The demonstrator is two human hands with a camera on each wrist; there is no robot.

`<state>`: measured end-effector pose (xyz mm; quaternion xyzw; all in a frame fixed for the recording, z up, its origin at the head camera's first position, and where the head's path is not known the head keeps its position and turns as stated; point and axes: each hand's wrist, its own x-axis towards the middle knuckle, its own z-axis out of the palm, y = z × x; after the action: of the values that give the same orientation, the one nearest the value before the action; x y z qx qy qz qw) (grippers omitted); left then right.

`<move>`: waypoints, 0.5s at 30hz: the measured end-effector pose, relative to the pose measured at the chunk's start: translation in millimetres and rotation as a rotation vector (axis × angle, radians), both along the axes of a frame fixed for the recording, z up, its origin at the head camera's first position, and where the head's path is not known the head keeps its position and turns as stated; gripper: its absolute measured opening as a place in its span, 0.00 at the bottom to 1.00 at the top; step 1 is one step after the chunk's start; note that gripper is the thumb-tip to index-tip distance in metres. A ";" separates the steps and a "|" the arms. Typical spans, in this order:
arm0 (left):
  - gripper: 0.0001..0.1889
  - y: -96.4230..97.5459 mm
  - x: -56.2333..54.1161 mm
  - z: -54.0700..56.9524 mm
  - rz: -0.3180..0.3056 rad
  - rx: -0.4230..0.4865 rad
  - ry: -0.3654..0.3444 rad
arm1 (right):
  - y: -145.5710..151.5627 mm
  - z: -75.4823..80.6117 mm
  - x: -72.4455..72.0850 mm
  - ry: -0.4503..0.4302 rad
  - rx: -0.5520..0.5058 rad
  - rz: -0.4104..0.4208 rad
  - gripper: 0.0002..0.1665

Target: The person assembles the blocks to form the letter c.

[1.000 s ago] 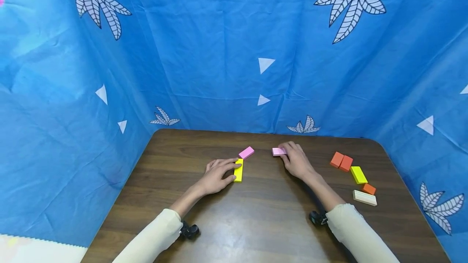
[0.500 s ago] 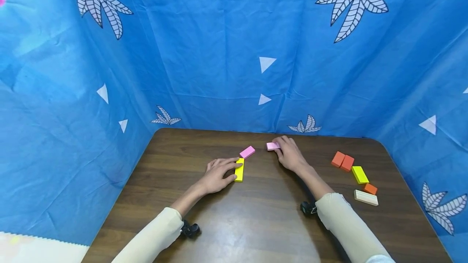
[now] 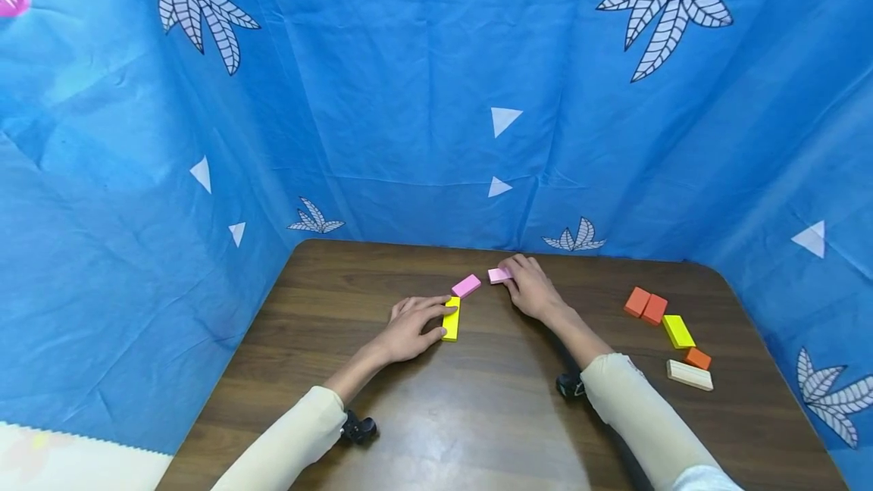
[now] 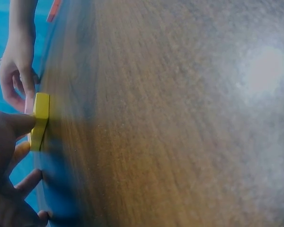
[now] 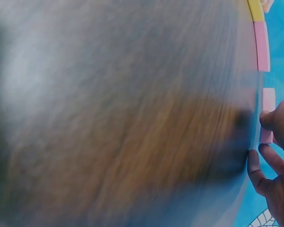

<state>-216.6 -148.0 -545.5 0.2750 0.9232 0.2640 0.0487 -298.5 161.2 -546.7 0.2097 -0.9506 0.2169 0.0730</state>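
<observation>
My left hand [image 3: 411,329] pinches a yellow block [image 3: 451,320] that lies lengthwise away from me, thumb at its near end and a finger at its far end. A pink block [image 3: 467,286] lies slanted at the yellow block's far end; in the right wrist view the yellow and pink ends meet. My right hand [image 3: 534,291] pinches a paler pink block [image 3: 497,276], with part of it hidden under the fingers. A short gap separates the two pink blocks [image 5: 261,45] in the right wrist view.
On the table's right side lie two red blocks [image 3: 637,301], a second yellow block [image 3: 678,332], an orange block [image 3: 697,358] and a cream block [image 3: 689,375]. A blue patterned cloth [image 3: 436,97] hangs behind the wooden table [image 3: 477,415] and along its sides.
My right hand has moved left with the pale pink block, bringing it nearer the other pink block. My left hand keeps its place on the yellow block. The head view has shifted slightly.
</observation>
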 end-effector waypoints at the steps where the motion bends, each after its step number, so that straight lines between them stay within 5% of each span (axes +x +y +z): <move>1: 0.25 -0.4 0.2 0.1 0.004 -0.003 0.000 | -2.1 -0.1 -0.6 -0.002 0.003 0.005 0.16; 15: 0.25 -1.0 2.3 1.4 0.010 -0.013 -0.015 | -20.6 0.0 -2.2 0.000 -0.011 0.008 0.17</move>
<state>-214.4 -149.0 -544.1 0.2680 0.9260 0.2601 0.0559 -300.7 140.7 -546.7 0.2133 -0.9485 0.2226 0.0732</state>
